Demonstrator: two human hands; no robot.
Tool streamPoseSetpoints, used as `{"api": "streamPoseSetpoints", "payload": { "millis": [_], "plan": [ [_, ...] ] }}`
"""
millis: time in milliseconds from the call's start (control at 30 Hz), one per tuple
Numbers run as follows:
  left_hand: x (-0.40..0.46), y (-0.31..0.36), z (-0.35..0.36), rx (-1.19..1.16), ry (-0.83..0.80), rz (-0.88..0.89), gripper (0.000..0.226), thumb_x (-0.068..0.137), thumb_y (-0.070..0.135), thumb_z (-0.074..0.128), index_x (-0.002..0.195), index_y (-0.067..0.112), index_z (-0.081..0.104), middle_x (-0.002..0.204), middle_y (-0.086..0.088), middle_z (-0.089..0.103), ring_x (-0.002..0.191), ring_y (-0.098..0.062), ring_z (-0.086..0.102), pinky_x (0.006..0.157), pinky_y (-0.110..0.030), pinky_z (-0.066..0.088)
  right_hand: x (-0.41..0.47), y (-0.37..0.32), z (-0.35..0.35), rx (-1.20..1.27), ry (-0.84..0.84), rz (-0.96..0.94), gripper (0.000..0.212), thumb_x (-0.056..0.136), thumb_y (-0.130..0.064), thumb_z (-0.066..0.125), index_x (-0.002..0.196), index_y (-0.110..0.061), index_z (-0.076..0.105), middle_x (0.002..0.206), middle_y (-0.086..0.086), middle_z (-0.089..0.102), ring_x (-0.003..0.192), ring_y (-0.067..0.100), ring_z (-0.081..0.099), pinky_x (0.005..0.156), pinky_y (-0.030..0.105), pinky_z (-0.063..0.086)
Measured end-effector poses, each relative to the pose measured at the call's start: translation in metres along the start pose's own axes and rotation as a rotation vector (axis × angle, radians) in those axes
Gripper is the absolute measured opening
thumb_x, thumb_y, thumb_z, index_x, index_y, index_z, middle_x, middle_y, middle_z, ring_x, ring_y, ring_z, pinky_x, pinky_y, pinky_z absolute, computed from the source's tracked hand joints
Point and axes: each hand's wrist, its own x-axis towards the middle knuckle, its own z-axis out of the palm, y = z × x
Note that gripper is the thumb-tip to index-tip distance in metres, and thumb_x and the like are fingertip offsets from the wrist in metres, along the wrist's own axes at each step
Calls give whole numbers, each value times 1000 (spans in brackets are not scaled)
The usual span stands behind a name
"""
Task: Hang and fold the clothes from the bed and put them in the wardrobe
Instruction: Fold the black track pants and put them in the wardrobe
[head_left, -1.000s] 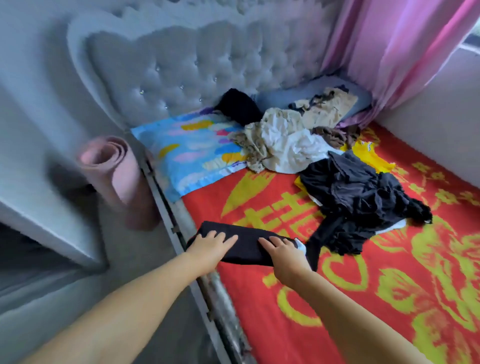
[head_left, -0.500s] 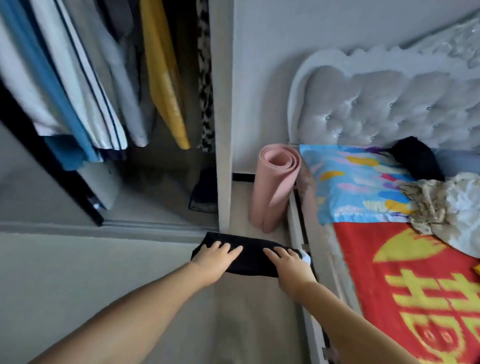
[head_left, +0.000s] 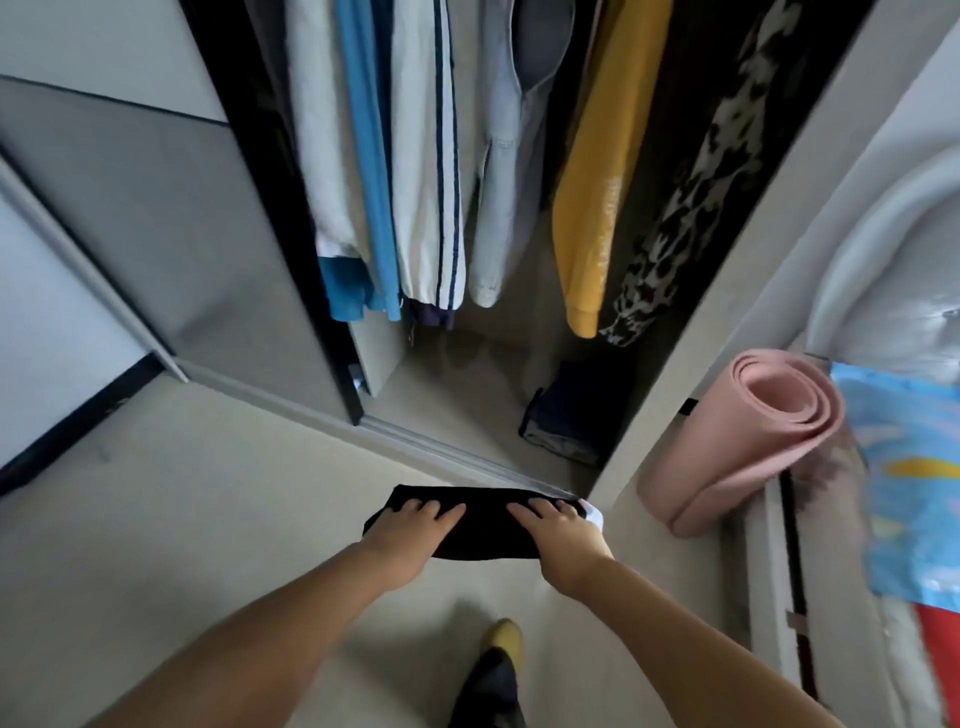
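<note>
1. Folded black garment (head_left: 480, 525): flat, oblong, soft cloth, carried in the air over the floor (head_left: 208, 519), just in front of the wardrobe (head_left: 701, 291) threshold. A small white patch shows at its right end; what that is cannot be made out.
2. Left hand (head_left: 410, 532): fingers laid across the top of the left half, slightly spread; thumb hidden beneath the cloth, so the grip is only partly visible.
3. Right hand (head_left: 563, 532): same posture on the right half, fingers over the top edge, thumb out of sight underneath.
4. Wardrobe interior, open: hanging garments in a row, tops cut off by the frame edge — a white piece, a blue garment (head_left: 363, 156), white trousers with dark stripes (head_left: 431, 182), a pale shirt (head_left: 501, 171), a yellow garment (head_left: 597, 182), a leopard-print garment (head_left: 685, 197). Interior dim; back wall hard to read.
5. Wardrobe bottom: a dark folded pile (head_left: 566, 415) at the right corner, detail unclear.
6. Sliding door (head_left: 156, 218): grey, smooth panel, pushed left.
7. Pink rolled mat (head_left: 748, 436): foam-like, spiral end visible, leaning between wardrobe side and bed (head_left: 904, 467).
8. Bed: blurred, cut off at right; padded headboard and bright printed pillow visible.
9. One foot in a dark and yellow slipper (head_left: 493, 670), lower edge.
</note>
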Motion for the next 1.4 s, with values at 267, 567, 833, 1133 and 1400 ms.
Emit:
{"api": "streamPoseSetpoints", "payload": {
  "millis": [267, 567, 833, 1133, 1400],
  "plan": [
    [122, -41, -16, -32, -43, -17, 79, 90, 0, 46, 153, 24, 5, 144, -12, 34, 128, -36, 37, 97, -47, 41, 122, 47, -14, 9, -27, -11, 83, 88, -6, 49, 151, -38, 6, 156, -1, 20, 142, 28, 25, 112, 51, 28],
    [315, -97, 88, -10, -148, 20, 81, 88, -2, 45, 153, 23, 4, 146, -14, 31, 132, -36, 33, 103, -49, 39, 307, 80, 78, 27, -132, -21, 81, 87, -5, 46, 152, -35, 7, 157, -2, 18, 142, 25, 24, 113, 44, 23],
    [535, -177, 208, 145, 5, 95, 80, 85, -2, 43, 153, 25, 12, 143, -7, 39, 129, -35, 39, 104, -39, 37, 530, 112, 205, -1, -25, -10, 82, 88, -5, 47, 153, -34, 6, 158, 3, 18, 135, 31, 34, 107, 52, 27],
    [723, -269, 185, 234, 459, 2, 74, 92, 1, 36, 154, 23, 2, 154, -11, 24, 140, -32, 25, 112, -39, 24, 714, 164, 163, -94, 458, -4, 75, 95, -8, 42, 153, -28, 0, 160, 7, 9, 144, 41, 13, 105, 48, 37],
    [826, -215, 273, 170, 280, 20, 69, 102, 11, 28, 149, 36, -17, 161, 5, -11, 148, -27, -9, 116, -54, 8, 757, 194, 256, -147, 288, 264, 74, 97, -6, 36, 153, -33, -3, 161, 8, -7, 143, 48, -3, 111, 66, 9]
  ]
}}
